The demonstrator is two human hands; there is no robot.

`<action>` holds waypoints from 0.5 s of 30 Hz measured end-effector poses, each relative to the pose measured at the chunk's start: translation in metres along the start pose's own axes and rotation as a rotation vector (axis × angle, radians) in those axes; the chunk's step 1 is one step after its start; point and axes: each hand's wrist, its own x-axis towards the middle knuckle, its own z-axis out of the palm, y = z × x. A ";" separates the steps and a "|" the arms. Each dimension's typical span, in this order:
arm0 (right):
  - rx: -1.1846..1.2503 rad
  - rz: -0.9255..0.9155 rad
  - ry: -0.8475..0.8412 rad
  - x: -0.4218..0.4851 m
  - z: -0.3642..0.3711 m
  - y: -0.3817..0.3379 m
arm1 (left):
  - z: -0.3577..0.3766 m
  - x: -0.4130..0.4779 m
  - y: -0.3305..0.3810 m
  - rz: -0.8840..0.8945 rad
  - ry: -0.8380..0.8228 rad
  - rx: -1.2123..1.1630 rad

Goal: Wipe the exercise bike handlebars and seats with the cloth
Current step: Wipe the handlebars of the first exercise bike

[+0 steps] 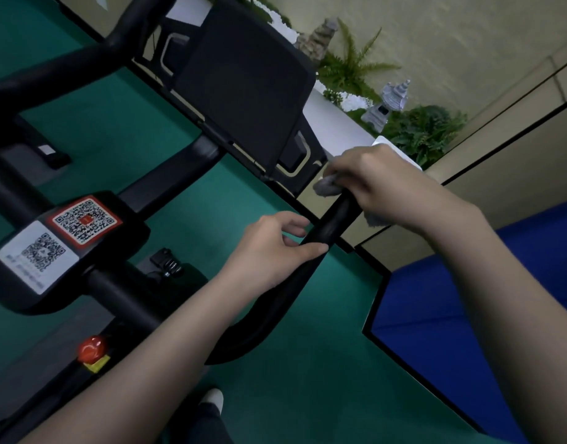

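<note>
Looks like a gym or spin studio to me. There's a black exercise bike (122, 293) with a curved handlebar (275, 312), QR code stickers (83, 221) on the stem, a red knob (91, 347) and a dark screen (243, 88) up front. Green sports flooring (307, 379) all round and a blue section (452, 331) beside it. There's also a ledge with ferns (356, 68) and a little stone lantern (388, 104) along the beige wall (468, 33).
</note>
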 end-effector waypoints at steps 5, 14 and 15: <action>0.097 0.107 0.080 0.004 -0.011 0.024 | 0.004 0.002 0.004 0.030 -0.007 0.018; 1.453 0.427 0.617 -0.023 0.037 0.043 | 0.008 0.002 0.002 0.030 0.018 -0.020; 1.566 0.452 0.650 -0.026 0.043 0.042 | 0.008 0.002 0.001 0.026 0.022 -0.021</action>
